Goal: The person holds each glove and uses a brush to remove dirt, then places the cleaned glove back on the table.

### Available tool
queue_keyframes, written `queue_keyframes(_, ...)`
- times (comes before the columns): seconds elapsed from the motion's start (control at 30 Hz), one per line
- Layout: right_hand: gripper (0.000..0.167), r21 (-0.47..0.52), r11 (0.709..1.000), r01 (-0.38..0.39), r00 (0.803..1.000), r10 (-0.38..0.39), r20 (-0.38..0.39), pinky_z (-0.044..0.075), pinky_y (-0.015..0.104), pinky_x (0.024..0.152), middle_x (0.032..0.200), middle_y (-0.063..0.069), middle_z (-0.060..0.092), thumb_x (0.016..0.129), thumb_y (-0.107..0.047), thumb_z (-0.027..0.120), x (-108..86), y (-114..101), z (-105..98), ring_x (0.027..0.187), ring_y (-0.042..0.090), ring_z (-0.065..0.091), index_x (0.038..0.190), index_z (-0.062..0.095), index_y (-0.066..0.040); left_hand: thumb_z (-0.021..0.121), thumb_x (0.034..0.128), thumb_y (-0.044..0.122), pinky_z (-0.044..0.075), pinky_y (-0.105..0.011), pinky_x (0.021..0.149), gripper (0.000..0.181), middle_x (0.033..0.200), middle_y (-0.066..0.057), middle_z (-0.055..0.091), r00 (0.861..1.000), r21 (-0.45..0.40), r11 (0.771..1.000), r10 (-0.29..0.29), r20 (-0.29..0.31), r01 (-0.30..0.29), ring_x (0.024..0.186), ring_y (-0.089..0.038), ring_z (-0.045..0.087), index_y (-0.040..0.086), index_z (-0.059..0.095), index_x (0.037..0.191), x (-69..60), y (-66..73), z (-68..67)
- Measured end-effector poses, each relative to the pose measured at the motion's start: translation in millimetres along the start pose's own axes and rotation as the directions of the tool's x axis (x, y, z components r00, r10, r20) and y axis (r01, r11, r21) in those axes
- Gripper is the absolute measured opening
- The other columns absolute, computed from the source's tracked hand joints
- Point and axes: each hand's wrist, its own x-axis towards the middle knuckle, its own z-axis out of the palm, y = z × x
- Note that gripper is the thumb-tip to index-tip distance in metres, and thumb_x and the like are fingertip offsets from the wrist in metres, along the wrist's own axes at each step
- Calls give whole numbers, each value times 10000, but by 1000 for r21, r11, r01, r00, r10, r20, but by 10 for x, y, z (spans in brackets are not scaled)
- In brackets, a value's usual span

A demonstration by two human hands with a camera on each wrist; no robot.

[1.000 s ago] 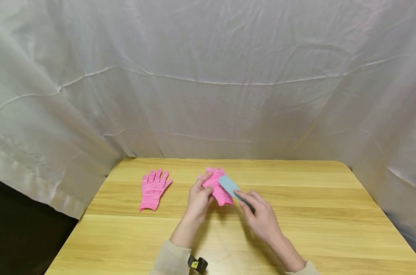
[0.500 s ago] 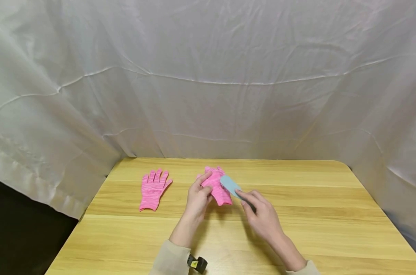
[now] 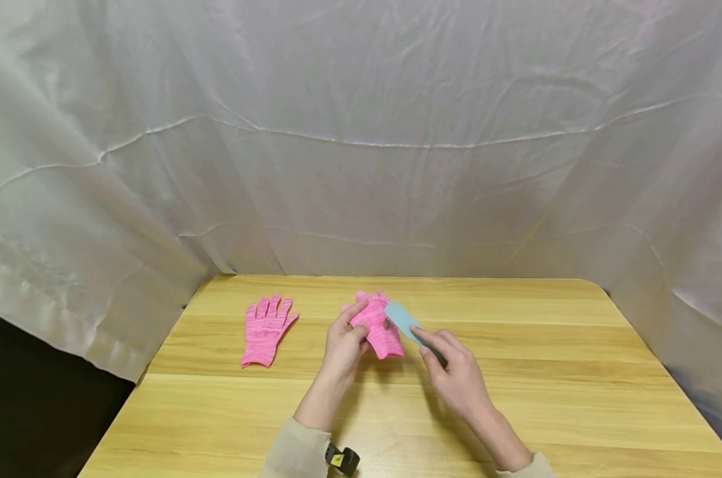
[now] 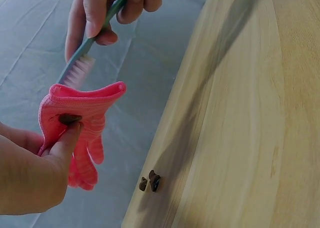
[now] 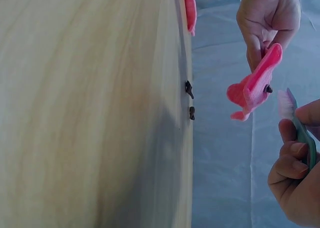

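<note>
While left hand [image 3: 342, 345] pinches pink glove [image 3: 382, 342], right hand [image 3: 458, 378] curls fingers round brush [image 3: 402, 321].
I would stroke gently the dark spot [image 4: 67, 119] beside left thumb [image 4: 65, 144].

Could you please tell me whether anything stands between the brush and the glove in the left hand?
Only a dark lump on the glove, on the side facing the brush; otherwise the right wrist view shows an open gap between them.

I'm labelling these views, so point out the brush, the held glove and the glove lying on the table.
Brush [image 3: 402, 320]: head view, on its pale blue back.
Held glove [image 3: 381, 336]: head view, on its body above the cuff.
Lying glove [image 3: 264, 330]: head view, mid-body.
</note>
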Motion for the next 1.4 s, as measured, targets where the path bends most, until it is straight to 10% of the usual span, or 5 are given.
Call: queue_keyframes(1.4,406,-93,995,-34,998,39,55,446,212,549,1022,-52,699,945,-48,720,-3,-5,4,663,25,470,1307,740,-229,411,980,-113,570,-340,1025,572,1522,-314,458,1000,-31,999,23,10,-23,1194,-249,614,-46,404,1549,4,18,-24)
